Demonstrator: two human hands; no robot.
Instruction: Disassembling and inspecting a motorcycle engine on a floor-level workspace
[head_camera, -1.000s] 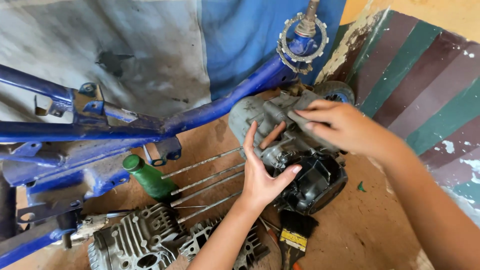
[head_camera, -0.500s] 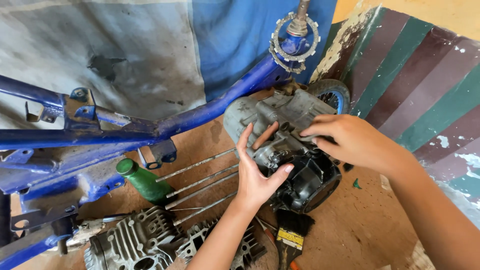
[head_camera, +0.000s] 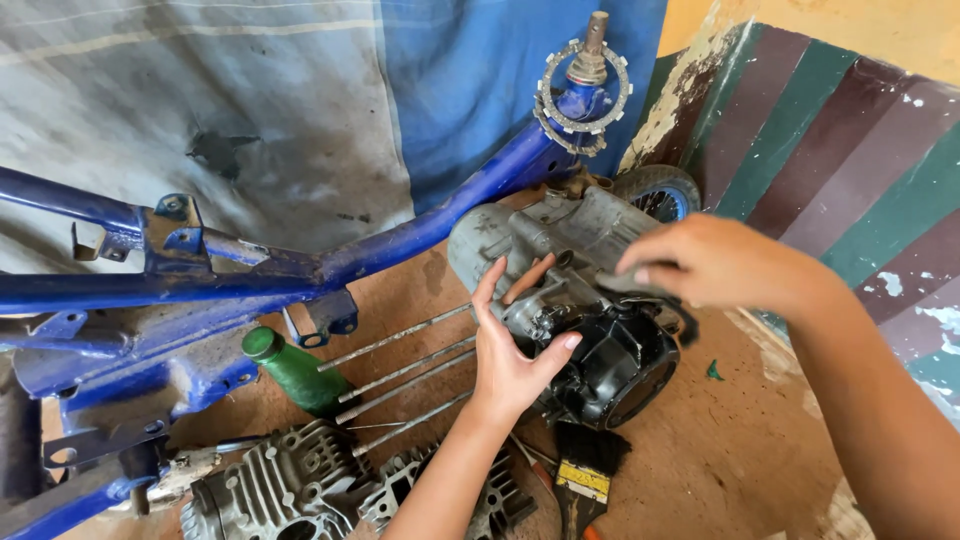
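Left hand: the left hand (head_camera: 510, 350) lies spread and flat against the near side of the engine case (head_camera: 560, 290), thumb hooked on the black cover (head_camera: 620, 365); it steadies, not grips.
Right hand: the right hand (head_camera: 715, 262) rests on top of the case, fingers curled down; whether they pinch anything I cannot tell.
Engine case: grey, on the dirt floor, between both hands.
Studs: 4 long studs (head_camera: 400, 365) run out left of the left hand.
Green bottle: green bottle (head_camera: 295, 370) left of the studs.
Cylinder: finned cylinder (head_camera: 275, 490) below-left of the left wrist.
Brush: paintbrush (head_camera: 585, 470) just below the left hand.
Frame: blue frame (head_camera: 330, 265) beyond both hands.
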